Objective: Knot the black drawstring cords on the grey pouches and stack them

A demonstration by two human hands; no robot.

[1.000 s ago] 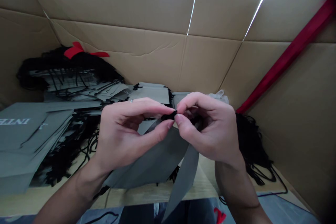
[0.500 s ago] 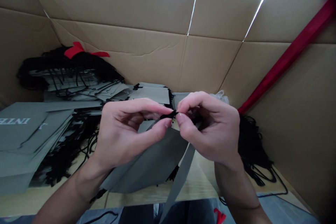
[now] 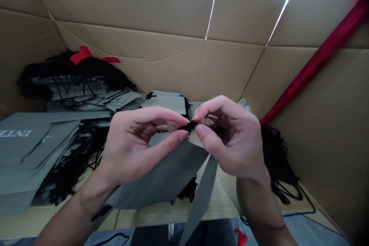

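Between my two hands, near the middle of the view, is a small knotted piece of black cord. My left hand pinches its left end between thumb and forefinger. The thumb and forefinger of my right hand close on its right end. Below the hands hangs a grey card bag, partly hidden by my left hand, with a narrow grey side panel slanting down past the table edge. Black cord ends show beneath the bag.
Grey printed bags with black cords lie at the left. Behind them sits a black cord bundle with a red tie. More black cord is at the right. Cardboard walls surround the wooden table.
The fingers of my right hand have lifted and parted slightly around the cord. The grey bag's side panel has shifted a little to the right, and more black cord shows below it.
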